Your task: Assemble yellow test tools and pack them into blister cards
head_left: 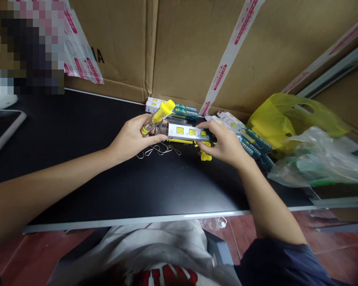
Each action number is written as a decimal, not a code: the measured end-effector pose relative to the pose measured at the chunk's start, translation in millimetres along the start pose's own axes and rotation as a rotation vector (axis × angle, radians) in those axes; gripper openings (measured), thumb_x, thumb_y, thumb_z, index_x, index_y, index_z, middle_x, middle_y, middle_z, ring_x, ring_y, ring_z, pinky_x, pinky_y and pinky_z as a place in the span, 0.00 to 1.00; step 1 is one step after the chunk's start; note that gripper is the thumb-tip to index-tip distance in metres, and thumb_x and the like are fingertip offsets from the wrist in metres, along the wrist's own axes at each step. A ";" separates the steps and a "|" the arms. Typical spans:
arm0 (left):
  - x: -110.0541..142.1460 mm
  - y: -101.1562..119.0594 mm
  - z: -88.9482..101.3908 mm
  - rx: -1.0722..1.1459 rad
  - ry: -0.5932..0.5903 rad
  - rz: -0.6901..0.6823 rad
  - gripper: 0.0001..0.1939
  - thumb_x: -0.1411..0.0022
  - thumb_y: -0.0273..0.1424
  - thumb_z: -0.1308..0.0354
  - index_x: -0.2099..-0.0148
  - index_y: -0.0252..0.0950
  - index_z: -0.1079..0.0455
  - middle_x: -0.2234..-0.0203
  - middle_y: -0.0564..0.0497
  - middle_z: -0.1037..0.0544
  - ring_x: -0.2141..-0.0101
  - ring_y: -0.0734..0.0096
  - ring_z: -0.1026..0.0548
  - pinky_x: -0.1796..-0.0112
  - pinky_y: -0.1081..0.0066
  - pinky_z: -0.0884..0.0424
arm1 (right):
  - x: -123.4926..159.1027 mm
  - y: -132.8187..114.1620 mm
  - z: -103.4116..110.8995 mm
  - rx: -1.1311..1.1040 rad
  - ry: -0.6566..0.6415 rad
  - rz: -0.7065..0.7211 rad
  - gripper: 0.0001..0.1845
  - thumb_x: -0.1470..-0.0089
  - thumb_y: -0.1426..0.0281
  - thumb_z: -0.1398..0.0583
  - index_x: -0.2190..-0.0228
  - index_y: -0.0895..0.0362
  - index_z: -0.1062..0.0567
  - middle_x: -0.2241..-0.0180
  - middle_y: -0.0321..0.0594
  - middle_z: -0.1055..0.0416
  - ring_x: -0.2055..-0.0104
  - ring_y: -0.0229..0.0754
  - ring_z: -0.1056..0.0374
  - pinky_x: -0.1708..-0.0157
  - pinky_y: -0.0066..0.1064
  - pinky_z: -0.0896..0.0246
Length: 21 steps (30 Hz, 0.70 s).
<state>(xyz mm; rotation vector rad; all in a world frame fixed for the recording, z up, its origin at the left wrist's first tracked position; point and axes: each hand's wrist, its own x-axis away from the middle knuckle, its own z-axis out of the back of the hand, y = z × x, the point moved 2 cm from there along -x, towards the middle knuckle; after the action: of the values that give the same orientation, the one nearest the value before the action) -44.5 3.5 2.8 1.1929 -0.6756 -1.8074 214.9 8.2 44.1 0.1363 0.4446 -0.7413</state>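
My left hand (137, 133) is closed around a clear pen-like tool with a yellow cap (164, 111), tilted up to the right. Its left thumb reaches to the near end of a slim white and dark green box (185, 132) with yellow lettering. Fingers and thumb of my right hand (222, 143) grip that box at its right end. Under the hands lie several bent wire clips (161, 150). Beside the right fingertips are small yellow plastic parts (205, 155), partly hidden by the hand.
Similar small boxes lie in a pile at the back (187, 113) and another to the right (253, 139). A yellow plastic bag (271, 117) and a clear bag (325, 159) sit at the right. Large cardboard boxes (181, 51) stand behind the black table (107, 190).
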 end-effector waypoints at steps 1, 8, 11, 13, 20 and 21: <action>-0.2 -0.9 -0.2 0.014 -0.008 0.005 0.23 0.48 0.40 0.33 0.52 0.33 0.26 0.70 0.52 0.27 0.70 0.72 0.29 0.64 0.69 0.30 | 0.2 0.3 0.9 -0.022 -0.001 -0.013 0.18 0.48 0.69 0.39 0.55 0.56 0.30 0.56 0.45 0.25 0.58 0.46 0.28 0.61 0.33 0.36; 1.4 -4.4 -1.5 -0.006 -0.034 -0.079 0.22 0.50 0.41 0.32 0.57 0.33 0.27 0.70 0.52 0.29 0.69 0.70 0.29 0.65 0.69 0.31 | 1.5 -6.7 6.2 -0.206 -0.041 -0.005 0.18 0.50 0.69 0.38 0.56 0.57 0.30 0.57 0.43 0.25 0.58 0.43 0.29 0.59 0.32 0.35; 3.9 -1.9 -3.1 -0.033 -0.037 -0.099 0.17 0.48 0.40 0.34 0.63 0.33 0.29 0.72 0.53 0.31 0.71 0.72 0.31 0.69 0.71 0.33 | 1.9 -15.7 5.8 -0.217 -0.101 -0.012 0.20 0.50 0.70 0.38 0.54 0.57 0.31 0.55 0.44 0.26 0.57 0.44 0.28 0.58 0.31 0.35; 6.0 1.4 -5.3 -0.051 -0.067 -0.124 0.15 0.47 0.40 0.35 0.65 0.33 0.30 0.73 0.54 0.32 0.73 0.74 0.32 0.70 0.72 0.34 | 2.2 -23.9 3.3 -0.194 -0.146 -0.029 0.22 0.48 0.67 0.39 0.51 0.56 0.32 0.53 0.44 0.26 0.57 0.44 0.27 0.60 0.31 0.35; 15.4 13.1 -15.0 -0.157 -0.233 -0.245 0.13 0.44 0.38 0.36 0.64 0.33 0.30 0.72 0.54 0.30 0.70 0.74 0.31 0.67 0.75 0.36 | 5.4 -50.5 -11.6 0.109 -0.127 -0.041 0.30 0.46 0.46 0.42 0.51 0.55 0.30 0.61 0.45 0.22 0.65 0.47 0.26 0.74 0.29 0.47; 15.9 13.6 -15.4 -0.154 -0.235 -0.243 0.12 0.43 0.37 0.36 0.65 0.33 0.30 0.72 0.54 0.30 0.70 0.74 0.32 0.67 0.75 0.36 | 6.0 -52.5 -13.2 0.127 -0.123 -0.031 0.28 0.44 0.48 0.42 0.52 0.55 0.29 0.62 0.45 0.22 0.66 0.46 0.26 0.74 0.29 0.48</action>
<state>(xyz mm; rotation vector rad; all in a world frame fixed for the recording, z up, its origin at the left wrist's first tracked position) -28.6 -16.8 0.1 1.0028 -0.5267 -2.1861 178.6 -30.5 31.5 0.2016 0.2833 -0.8039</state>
